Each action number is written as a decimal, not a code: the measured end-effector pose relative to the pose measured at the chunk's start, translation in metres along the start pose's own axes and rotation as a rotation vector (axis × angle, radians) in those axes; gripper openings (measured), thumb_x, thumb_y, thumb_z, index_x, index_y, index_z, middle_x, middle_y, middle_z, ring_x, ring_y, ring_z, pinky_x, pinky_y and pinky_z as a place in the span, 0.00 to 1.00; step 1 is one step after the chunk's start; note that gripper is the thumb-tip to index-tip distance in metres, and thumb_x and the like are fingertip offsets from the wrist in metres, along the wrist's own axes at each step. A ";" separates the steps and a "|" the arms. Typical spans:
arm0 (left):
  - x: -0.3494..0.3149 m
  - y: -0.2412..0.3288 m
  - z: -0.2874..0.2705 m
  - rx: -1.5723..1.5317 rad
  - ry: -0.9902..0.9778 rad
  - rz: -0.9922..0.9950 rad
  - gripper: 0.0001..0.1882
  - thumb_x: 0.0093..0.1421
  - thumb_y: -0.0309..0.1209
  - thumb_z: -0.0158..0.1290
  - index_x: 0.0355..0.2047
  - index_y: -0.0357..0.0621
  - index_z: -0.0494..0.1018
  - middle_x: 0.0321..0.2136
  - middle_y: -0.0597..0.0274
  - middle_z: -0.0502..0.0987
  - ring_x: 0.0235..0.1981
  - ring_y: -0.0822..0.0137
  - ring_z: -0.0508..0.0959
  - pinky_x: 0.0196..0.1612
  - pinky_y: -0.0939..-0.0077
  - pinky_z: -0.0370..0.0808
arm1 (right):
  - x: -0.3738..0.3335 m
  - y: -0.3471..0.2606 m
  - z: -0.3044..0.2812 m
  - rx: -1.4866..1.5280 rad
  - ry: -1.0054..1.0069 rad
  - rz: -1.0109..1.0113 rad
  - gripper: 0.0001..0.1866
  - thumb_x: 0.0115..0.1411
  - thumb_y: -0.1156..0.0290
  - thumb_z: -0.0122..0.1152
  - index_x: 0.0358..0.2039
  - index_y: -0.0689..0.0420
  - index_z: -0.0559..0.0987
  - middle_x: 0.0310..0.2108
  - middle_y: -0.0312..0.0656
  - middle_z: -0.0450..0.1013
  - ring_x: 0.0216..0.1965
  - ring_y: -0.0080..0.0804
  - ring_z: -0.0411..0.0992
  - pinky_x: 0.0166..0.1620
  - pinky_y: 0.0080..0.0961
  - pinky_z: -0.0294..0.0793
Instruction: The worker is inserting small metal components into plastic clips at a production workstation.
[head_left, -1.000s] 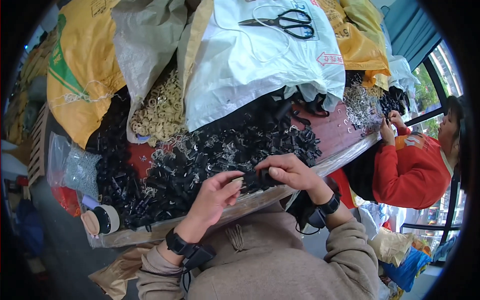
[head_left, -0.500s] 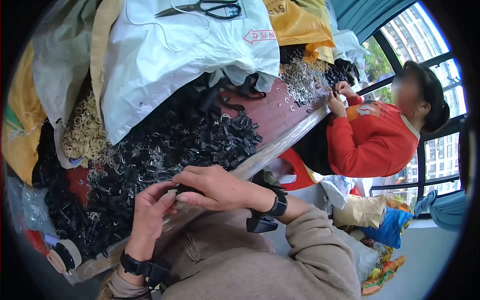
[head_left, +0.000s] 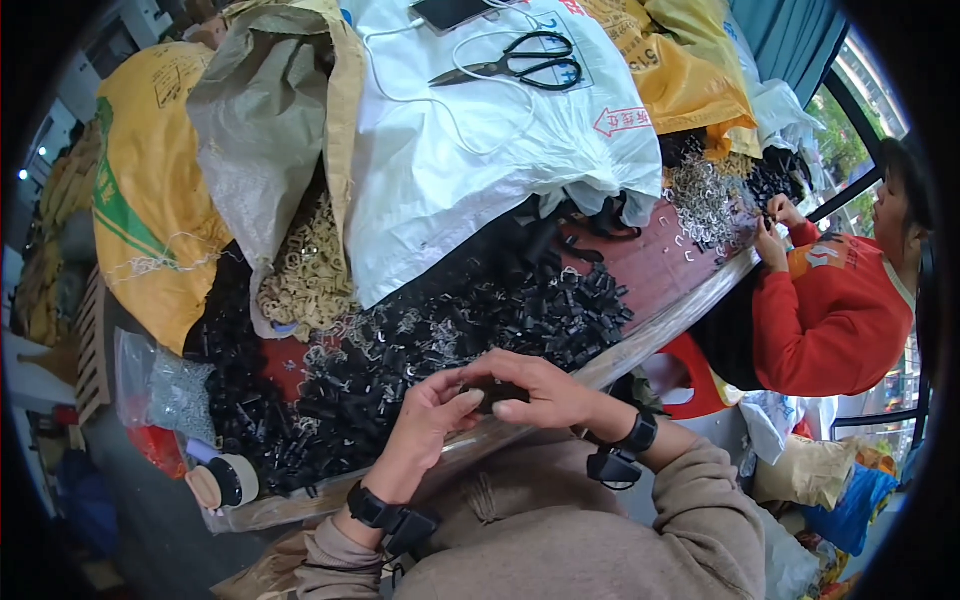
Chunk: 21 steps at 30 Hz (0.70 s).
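Both hands meet over the table's near edge, with a small dark piece between their fingertips; its exact kind is hard to make out. My left hand has thumb and fingers closed at one side of it. My right hand curls over its other side, thumb towards the left thumb. Just beyond lies a heap of small black pieces with wire-like metal bits mixed in. Beige looped pieces spill from a grey-beige sack.
A white sack carries black-handled scissors, a white cord and a phone. A tape roll sits at the left corner beside a bag of metal bits. At right, a person in red handles small pieces near metal hooks.
The view has swung left, so everything sits further right in it. My hands stay together at the table edge, the fingers slightly shifted around the dark piece.
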<state>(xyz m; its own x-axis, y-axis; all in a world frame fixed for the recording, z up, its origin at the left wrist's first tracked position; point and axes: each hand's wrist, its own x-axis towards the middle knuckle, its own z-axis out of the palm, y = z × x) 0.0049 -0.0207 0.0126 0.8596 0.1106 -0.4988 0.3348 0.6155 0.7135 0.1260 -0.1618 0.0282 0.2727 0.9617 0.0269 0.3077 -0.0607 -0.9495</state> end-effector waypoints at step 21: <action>-0.003 -0.011 0.012 -0.179 -0.045 -0.087 0.22 0.47 0.23 0.55 0.44 0.41 0.63 0.32 0.65 0.71 0.31 0.75 0.72 0.33 0.83 0.71 | 0.006 0.014 0.002 0.147 0.014 -0.256 0.33 0.49 0.51 0.52 0.47 0.64 0.62 0.41 0.49 0.64 0.43 0.41 0.65 0.46 0.30 0.63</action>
<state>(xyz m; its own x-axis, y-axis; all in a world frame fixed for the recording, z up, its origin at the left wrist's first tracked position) 0.0032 -0.0374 0.0119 0.8484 0.0182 -0.5291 0.3380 0.7507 0.5677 0.1299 -0.1567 0.0140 0.2159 0.9369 0.2749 0.2333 0.2239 -0.9463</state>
